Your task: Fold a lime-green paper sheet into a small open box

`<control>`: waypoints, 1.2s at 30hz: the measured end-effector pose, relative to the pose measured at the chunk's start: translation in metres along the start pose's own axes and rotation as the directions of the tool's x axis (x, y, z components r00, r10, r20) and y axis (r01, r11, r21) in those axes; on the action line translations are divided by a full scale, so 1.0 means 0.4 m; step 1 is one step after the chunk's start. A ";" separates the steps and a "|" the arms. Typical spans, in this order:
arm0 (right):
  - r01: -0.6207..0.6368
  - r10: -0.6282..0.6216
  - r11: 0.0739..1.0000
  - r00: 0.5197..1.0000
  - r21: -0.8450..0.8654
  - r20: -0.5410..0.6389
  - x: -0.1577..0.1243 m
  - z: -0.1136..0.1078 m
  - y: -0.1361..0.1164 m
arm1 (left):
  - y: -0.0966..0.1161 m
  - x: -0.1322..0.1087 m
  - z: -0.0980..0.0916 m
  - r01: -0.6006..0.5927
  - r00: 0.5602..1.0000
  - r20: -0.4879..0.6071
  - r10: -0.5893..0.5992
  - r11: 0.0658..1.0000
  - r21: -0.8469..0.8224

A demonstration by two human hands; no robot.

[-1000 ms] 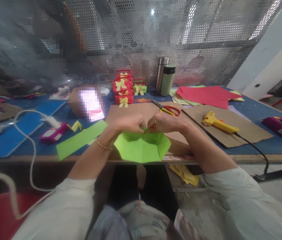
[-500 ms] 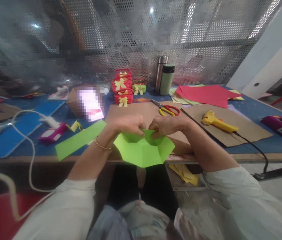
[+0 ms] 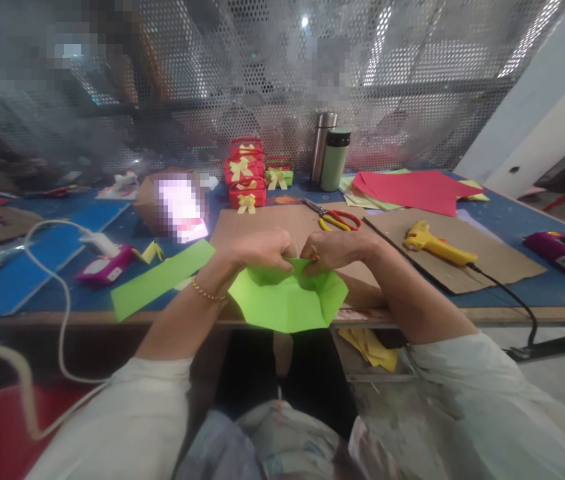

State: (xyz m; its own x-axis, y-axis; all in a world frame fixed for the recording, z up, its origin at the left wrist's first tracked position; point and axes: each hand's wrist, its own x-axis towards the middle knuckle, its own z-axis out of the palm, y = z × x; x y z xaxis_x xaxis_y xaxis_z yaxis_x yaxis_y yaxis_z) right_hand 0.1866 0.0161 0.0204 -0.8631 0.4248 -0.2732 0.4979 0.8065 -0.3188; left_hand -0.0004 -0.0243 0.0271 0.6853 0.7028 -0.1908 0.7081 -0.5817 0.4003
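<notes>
A creased sheet of bright green paper is held at the table's front edge, its near side hanging slightly over. My left hand grips its far edge, the fingers curled in and the thumb pressed on the paper. Close beside it, my right hand pinches the same edge in the same way. Fold lines run across the sheet, and its sides bend upward. Beneath both hands lies a brown cardboard sheet. A flat green paper strip rests by my left forearm.
Scissors lie beyond my right hand, and a yellow glue gun with a black cord sits to the right. Small red boxes with bows, two flasks, a lit phone and a purple power strip stand around.
Both hands keep their hold and have barely shifted. The green paper's right side has drawn in slightly, and its near edge is a touch higher.
</notes>
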 end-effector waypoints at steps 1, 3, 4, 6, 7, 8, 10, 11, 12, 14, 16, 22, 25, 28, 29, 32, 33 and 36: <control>0.003 -0.003 1.000 1.000 -0.001 -0.003 -0.001 -0.001 0.000 | 0.000 0.000 0.000 -0.006 1.000 -0.002 0.006 1.000 0.003; 0.024 -0.024 1.000 1.000 -0.002 -0.010 -0.002 -0.001 0.002 | 0.002 -0.001 -0.001 -0.021 1.000 -0.001 0.021 1.000 0.002; 0.037 -0.037 0.999 0.999 0.001 -0.014 -0.003 -0.001 0.003 | 0.002 -0.002 -0.001 -0.027 1.000 0.000 0.027 1.000 -0.001; 0.049 -0.048 0.999 0.999 0.015 -0.018 -0.003 0.000 0.005 | 0.003 -0.002 -0.002 -0.031 1.000 0.001 0.031 0.999 -0.011; 0.046 -0.045 0.999 0.999 0.026 -0.019 -0.002 0.000 0.006 | 0.003 -0.002 -0.002 -0.028 1.000 0.001 0.028 1.000 -0.014; 0.039 -0.038 0.999 0.999 0.036 -0.024 -0.001 0.001 0.006 | 0.002 -0.002 -0.001 -0.022 1.000 0.000 0.022 1.000 -0.014; 0.030 -0.028 0.998 0.999 0.055 -0.036 0.001 0.003 0.005 | 0.002 0.000 0.000 -0.006 1.000 0.001 0.006 1.000 -0.003; 0.030 -0.028 0.998 0.999 0.061 -0.047 0.002 0.004 0.004 | 0.003 0.002 0.002 0.005 1.000 0.000 -0.005 1.000 0.005; 0.033 -0.029 0.997 0.998 0.065 -0.061 0.004 0.005 0.003 | 0.003 0.003 0.003 0.015 1.000 -0.004 -0.015 1.000 0.013; 0.046 -0.040 0.996 0.996 0.075 -0.082 0.006 0.006 0.003 | 0.003 0.006 0.005 0.030 0.999 -0.014 -0.030 0.999 0.015; 0.065 -0.057 0.994 0.994 0.086 -0.091 0.006 0.006 0.004 | 0.001 0.006 0.006 0.046 0.999 -0.020 -0.046 0.999 -0.005; 0.052 -0.046 0.995 0.996 0.083 -0.070 0.005 0.004 0.014 | -0.003 -0.001 0.000 0.055 0.998 -0.003 -0.056 0.995 -0.087; 0.039 -0.036 0.996 0.998 0.081 -0.043 0.006 0.004 0.017 | 0.001 -0.002 -0.004 0.035 0.999 -0.018 -0.037 0.997 -0.073; 0.047 -0.041 0.994 0.997 0.095 -0.059 0.006 0.002 0.020 | 0.006 -0.002 -0.007 -0.027 0.999 -0.043 0.025 0.998 -0.055; 0.052 -0.045 0.993 0.997 0.102 -0.067 0.005 0.001 0.021 | 0.007 -0.002 -0.007 -0.049 0.998 -0.050 0.046 0.997 -0.054; 0.068 -0.060 0.991 0.995 0.114 -0.080 0.003 0.000 0.026 | 0.001 0.000 -0.005 -0.070 0.996 -0.059 0.067 0.995 -0.066; 0.071 -0.061 0.991 0.995 0.113 -0.084 0.003 0.000 0.027 | -0.002 0.001 -0.004 -0.065 0.997 -0.055 0.061 0.995 -0.073; 0.065 -0.056 0.993 0.994 0.094 -0.099 0.004 0.003 0.028 | -0.016 0.006 0.001 -0.042 0.998 -0.042 0.038 0.994 -0.099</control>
State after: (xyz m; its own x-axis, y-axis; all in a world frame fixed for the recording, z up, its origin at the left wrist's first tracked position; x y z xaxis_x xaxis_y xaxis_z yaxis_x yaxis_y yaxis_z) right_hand 0.1908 0.0255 0.0153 -0.8936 0.4178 -0.1642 0.4465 0.7902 -0.4198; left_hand -0.0034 -0.0191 0.0237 0.7038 0.6968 -0.1381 0.6587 -0.5673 0.4943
